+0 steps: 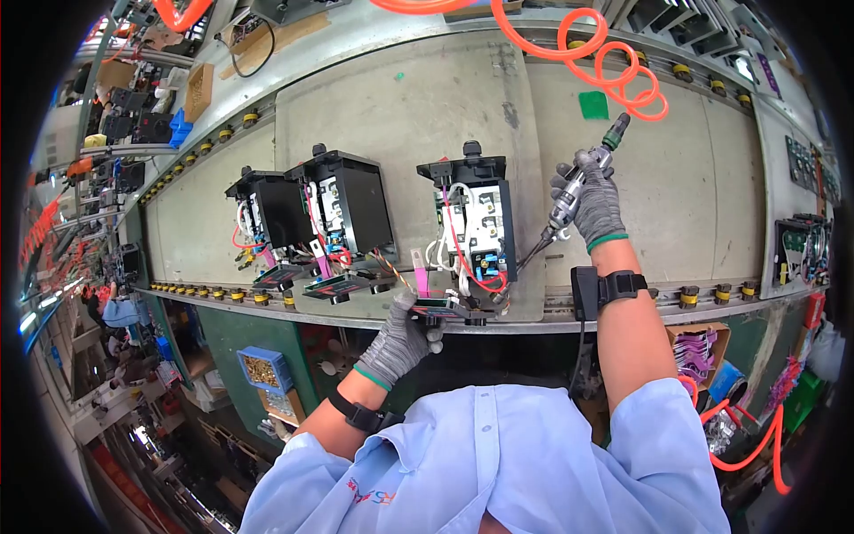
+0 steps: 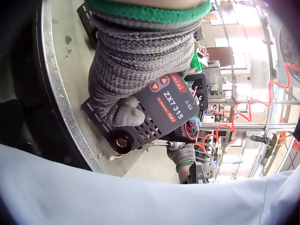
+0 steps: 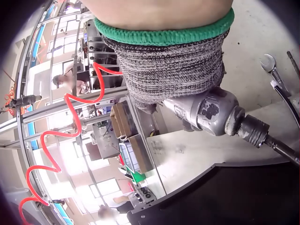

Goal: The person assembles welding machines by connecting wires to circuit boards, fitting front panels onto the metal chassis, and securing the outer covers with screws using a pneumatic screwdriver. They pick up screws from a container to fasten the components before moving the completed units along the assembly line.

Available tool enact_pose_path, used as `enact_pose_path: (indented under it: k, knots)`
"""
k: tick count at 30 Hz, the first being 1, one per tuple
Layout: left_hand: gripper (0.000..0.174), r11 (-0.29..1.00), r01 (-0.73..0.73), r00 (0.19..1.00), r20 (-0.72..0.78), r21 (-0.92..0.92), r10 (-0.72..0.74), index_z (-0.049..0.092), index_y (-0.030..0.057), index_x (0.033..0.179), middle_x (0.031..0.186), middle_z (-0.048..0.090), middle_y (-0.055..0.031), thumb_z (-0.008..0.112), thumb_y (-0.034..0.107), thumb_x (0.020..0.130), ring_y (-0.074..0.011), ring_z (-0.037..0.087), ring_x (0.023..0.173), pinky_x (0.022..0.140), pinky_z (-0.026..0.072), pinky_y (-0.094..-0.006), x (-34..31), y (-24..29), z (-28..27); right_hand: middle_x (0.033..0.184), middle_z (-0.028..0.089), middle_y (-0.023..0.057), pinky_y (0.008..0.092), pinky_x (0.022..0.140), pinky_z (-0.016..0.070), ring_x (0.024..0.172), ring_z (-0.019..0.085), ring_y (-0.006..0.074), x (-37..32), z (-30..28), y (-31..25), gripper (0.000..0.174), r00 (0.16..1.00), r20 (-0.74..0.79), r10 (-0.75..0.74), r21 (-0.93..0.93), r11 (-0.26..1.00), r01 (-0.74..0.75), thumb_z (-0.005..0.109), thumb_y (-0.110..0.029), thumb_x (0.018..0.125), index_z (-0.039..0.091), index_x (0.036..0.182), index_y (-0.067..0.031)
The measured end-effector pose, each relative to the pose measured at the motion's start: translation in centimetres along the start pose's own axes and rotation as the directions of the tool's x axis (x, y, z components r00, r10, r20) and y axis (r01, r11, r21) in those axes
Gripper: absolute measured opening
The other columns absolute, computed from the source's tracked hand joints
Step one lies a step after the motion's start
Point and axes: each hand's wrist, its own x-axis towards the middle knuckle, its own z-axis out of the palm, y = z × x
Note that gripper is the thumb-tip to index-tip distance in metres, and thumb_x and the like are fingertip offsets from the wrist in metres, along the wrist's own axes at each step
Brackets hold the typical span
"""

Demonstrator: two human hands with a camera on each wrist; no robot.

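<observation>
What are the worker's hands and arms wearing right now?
Both the left hand and the right hand wear grey knit gloves with green cuffs. Each wrist carries a black strap; the right wrist strap holds a black box with a black cable hanging from it. The light blue shirt has sleeves that stop near the elbows and red and blue lettering.

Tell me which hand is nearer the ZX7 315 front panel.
Left. The left hand grips the front panel; the right hand holds the air screwdriver above and right of it.
</observation>
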Motion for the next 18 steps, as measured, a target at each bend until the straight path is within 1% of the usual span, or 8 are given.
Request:
enact_pose_path:
  k: [4,6,8,11,13,14,15,18]
  knots:
    - [0.079,0.998,0.051,0.997,0.048,0.039,-0.053,0.066,0.0115,0.116,0.089,0.065,-0.0105,0.073,0.077,0.072,-0.0165,0.054,0.060,0.053,0.0470,-0.0355,0.5,0.3,0.3,0.091,0.069,0.0112,0.0401,0.061,0.0615,0.071,0.072,0.0251,0.5,-0.8,0.7,0.036,0.999,-0.028,0.045,0.006,0.999,-0.044,0.074,-0.026,0.093,0.053,0.118,-0.0126]
    - [0.079,0.996,0.064,0.994,0.082,0.055,-0.068,0.066,0.0107,0.115,0.090,0.065,-0.0114,0.072,0.077,0.072,-0.0166,0.053,0.061,0.054,0.0470,-0.0354,0.6,0.3,0.2,0.091,0.069,0.0111,0.0400,0.061,0.0615,0.071,0.072,0.0249,0.7,-1.3,1.3,0.036,0.997,-0.020,0.081,0.046,0.996,-0.080,0.074,-0.027,0.093,0.053,0.117,-0.0117]
    - [0.080,0.995,0.073,0.990,0.115,0.073,-0.081,0.066,0.0100,0.115,0.091,0.065,-0.0122,0.072,0.077,0.072,-0.0167,0.052,0.061,0.055,0.0470,-0.0354,0.6,0.4,0.2,0.089,0.068,0.0110,0.0404,0.059,0.0608,0.070,0.071,0.0253,0.6,-1.1,1.6,0.034,0.995,-0.035,0.096,0.073,0.993,-0.093,0.074,-0.026,0.093,0.053,0.115,-0.0124]
    - [0.080,0.992,0.105,0.980,0.159,0.074,-0.116,0.067,0.0087,0.113,0.092,0.066,-0.0129,0.072,0.077,0.073,-0.0170,0.053,0.063,0.056,0.0463,-0.0353,0.7,0.4,0.1,0.085,0.065,0.0111,0.0407,0.054,0.0587,0.067,0.069,0.0260,0.5,-1.5,2.5,0.029,0.983,-0.006,0.184,0.152,0.972,-0.181,0.073,-0.021,0.093,0.053,0.112,-0.0136]
    - [0.078,0.988,0.154,0.964,0.218,0.003,-0.151,0.068,0.0084,0.112,0.092,0.066,-0.0134,0.072,0.076,0.073,-0.0177,0.053,0.063,0.055,0.0448,-0.0356,1.1,0.2,-0.2,0.086,0.065,0.0112,0.0406,0.054,0.0586,0.066,0.069,0.0261,0.8,-1.7,3.3,0.029,0.981,-0.003,0.194,0.146,0.971,-0.191,0.073,-0.021,0.094,0.053,0.112,-0.0134]
    - [0.078,0.988,0.157,0.964,0.218,0.004,-0.154,0.068,0.0084,0.112,0.092,0.066,-0.0134,0.072,0.076,0.073,-0.0177,0.053,0.063,0.055,0.0448,-0.0356,1.2,0.1,-0.4,0.086,0.065,0.0114,0.0405,0.053,0.0585,0.065,0.069,0.0262,0.9,-1.9,3.4,0.029,0.979,0.001,0.202,0.139,0.970,-0.200,0.073,-0.022,0.094,0.053,0.112,-0.0132]
    - [0.077,0.985,0.171,0.960,0.226,-0.017,-0.163,0.068,0.0089,0.111,0.092,0.067,-0.0129,0.073,0.075,0.072,-0.0182,0.053,0.063,0.055,0.0444,-0.0357,1.2,0.1,-0.6,0.088,0.065,0.0111,0.0386,0.055,0.0593,0.066,0.067,0.0234,0.9,-1.9,3.6,0.028,0.980,-0.005,0.200,0.100,0.975,-0.198,0.072,-0.026,0.095,0.050,0.110,-0.0152]
    - [0.073,0.982,0.184,0.960,0.225,-0.052,-0.168,0.069,0.0102,0.108,0.091,0.067,-0.0108,0.074,0.073,0.072,-0.0191,0.054,0.064,0.056,0.0440,-0.0360,1.4,0.0,-1.0,0.087,0.064,0.0107,0.0390,0.055,0.0591,0.066,0.067,0.0231,1.4,-1.9,4.4,0.029,0.976,-0.017,0.219,0.095,0.972,-0.216,0.072,-0.026,0.095,0.049,0.110,-0.0152]
